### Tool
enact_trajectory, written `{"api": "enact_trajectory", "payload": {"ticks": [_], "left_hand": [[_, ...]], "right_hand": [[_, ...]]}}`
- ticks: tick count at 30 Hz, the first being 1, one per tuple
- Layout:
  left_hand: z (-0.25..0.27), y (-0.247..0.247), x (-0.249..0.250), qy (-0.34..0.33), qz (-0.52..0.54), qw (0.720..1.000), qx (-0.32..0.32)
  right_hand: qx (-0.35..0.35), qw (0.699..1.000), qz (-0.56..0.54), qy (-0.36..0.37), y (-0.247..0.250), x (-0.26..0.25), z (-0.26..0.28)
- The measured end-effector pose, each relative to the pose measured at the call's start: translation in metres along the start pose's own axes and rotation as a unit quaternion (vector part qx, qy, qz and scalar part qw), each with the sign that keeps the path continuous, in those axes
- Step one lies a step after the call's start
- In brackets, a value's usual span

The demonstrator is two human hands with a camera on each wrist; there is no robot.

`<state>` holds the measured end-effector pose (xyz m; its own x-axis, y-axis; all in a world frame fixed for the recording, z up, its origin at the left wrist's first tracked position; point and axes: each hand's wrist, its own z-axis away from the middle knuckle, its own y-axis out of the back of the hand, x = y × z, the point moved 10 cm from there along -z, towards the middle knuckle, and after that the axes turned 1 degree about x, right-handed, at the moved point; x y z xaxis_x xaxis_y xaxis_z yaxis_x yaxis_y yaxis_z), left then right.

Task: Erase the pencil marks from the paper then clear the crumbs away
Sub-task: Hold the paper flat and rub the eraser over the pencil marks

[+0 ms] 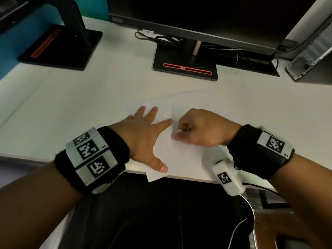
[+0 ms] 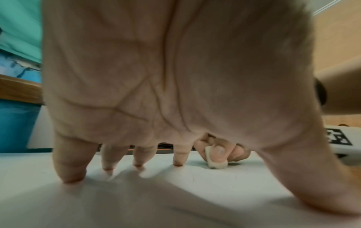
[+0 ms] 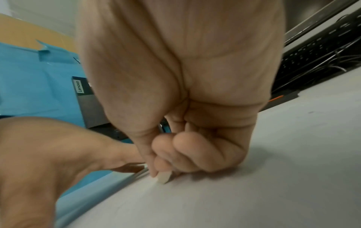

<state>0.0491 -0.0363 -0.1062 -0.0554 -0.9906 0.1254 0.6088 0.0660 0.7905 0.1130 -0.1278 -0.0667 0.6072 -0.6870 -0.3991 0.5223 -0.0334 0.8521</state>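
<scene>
A white sheet of paper (image 1: 188, 155) lies on the desk, its near corner past the desk's front edge. Faint pencil marks (image 1: 168, 112) show on it beyond my hands. My left hand (image 1: 149, 130) lies flat with spread fingers, pressing the paper (image 2: 175, 192) down. My right hand (image 1: 195, 130) is curled just right of it and pinches a small white eraser (image 1: 178, 131) between thumb and fingers. The eraser (image 2: 215, 163) has its lower end on the sheet, as the right wrist view also shows for the eraser (image 3: 163, 177) on the paper (image 3: 234, 192).
A monitor stand (image 1: 185, 66) with a red stripe sits behind the paper, with cables (image 1: 161, 39) beside it. A second stand (image 1: 61, 49) is at the back left, a grey computer case (image 1: 312, 56) at the right. The desk's front edge (image 1: 188, 177) runs under my wrists.
</scene>
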Motion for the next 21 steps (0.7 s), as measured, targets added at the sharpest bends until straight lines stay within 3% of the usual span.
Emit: {"api": "enact_trajectory", "payload": {"ticks": [3, 6, 8, 15, 17, 21], "left_hand": [[-0.001, 0.0, 0.0, -0.002, -0.001, 1.0, 0.004], [-0.001, 0.0, 0.0, -0.005, 0.0, 1.0, 0.009], [0.0, 0.0, 0.0, -0.006, 0.001, 1.0, 0.007], [0.002, 0.002, 0.001, -0.003, 0.001, 1.0, 0.006], [0.002, 0.001, 0.001, -0.004, 0.0, 1.0, 0.006], [0.001, 0.0, 0.0, -0.006, 0.004, 1.0, 0.003]], "right_hand": [[0.007, 0.999, 0.011, 0.031, -0.007, -0.012, 0.004], [-0.054, 0.996, -0.018, 0.066, -0.029, -0.034, 0.016], [-0.059, 0.996, -0.012, 0.071, -0.028, -0.033, 0.013], [0.067, 0.996, 0.05, -0.016, 0.025, 0.029, -0.013], [0.075, 0.996, 0.052, -0.017, 0.028, 0.029, -0.014], [-0.003, 0.998, 0.014, 0.064, 0.0, -0.018, 0.002]]}}
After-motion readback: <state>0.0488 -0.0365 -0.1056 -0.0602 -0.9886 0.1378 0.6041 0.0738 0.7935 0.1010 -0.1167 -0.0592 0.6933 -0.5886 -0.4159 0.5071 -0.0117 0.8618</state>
